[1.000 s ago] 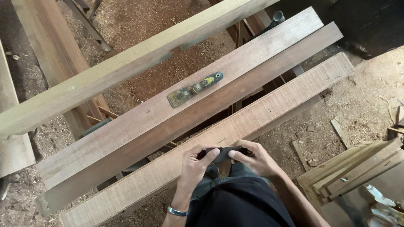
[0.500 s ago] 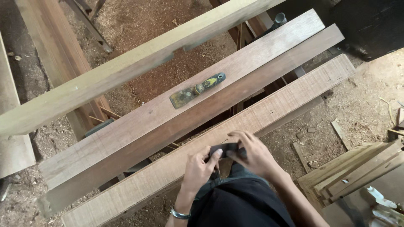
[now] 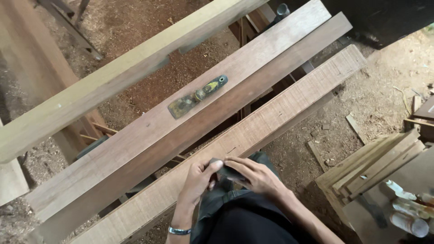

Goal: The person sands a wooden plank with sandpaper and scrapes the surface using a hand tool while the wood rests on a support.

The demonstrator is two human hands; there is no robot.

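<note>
Everything is placed against the long rough-sawn wooden plank point(image 3: 271, 122), which ran diagonally from lower left to upper right. At its near edge, low in the view, the left hand point(image 3: 196, 180) and right hand point(image 3: 255, 174) met over a small dark flat piece point(image 3: 224, 169) held between them, touching the plank. Behind the plank lay two smoother wide boards point(image 3: 217, 95), parallel and just beside it. On the farther of these rested a putty knife with a worn metal blade point(image 3: 196, 97). Farther behind ran a pale thick timber beam point(image 3: 122, 77). Right of the plank sat a stack of short wooden offcuts point(image 3: 370, 165) on the sawdust-covered ground point(image 3: 389, 72).
</note>
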